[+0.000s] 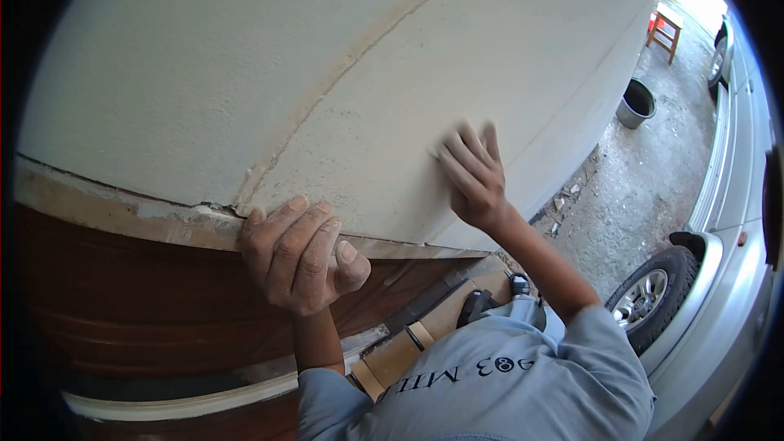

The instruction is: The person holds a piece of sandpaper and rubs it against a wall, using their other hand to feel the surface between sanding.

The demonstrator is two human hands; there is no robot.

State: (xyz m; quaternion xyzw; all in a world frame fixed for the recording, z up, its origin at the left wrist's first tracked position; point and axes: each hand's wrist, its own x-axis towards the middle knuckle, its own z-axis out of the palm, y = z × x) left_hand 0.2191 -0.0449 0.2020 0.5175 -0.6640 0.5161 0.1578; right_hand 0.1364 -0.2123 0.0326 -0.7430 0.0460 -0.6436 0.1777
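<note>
My right hand [475, 178] is at the pale plastered wall panel [408, 114], its fingers stretched and a little apart, smeared by motion. A dark shadow lies beside it, and I see no tool in it. Lower left, my left hand [302, 257] is curled over the wooden frame edge [163, 224] along the panel's bottom. Its fingertips and thumb look dusty; what lies under the fingers is hidden. A rough brownish seam [327, 90] curves up the panel from near that hand. Where seam and frame meet, the gap [216, 207] is chipped.
Beneath the frame is dark reddish-brown wood [147, 294]. My feet in dark sandals [478, 306] are on a light brown board [420, 335]. To the right, a silver vehicle [735, 278] stands on rough concrete, with a black bucket [635, 104] and a wooden stool [665, 33] farther off.
</note>
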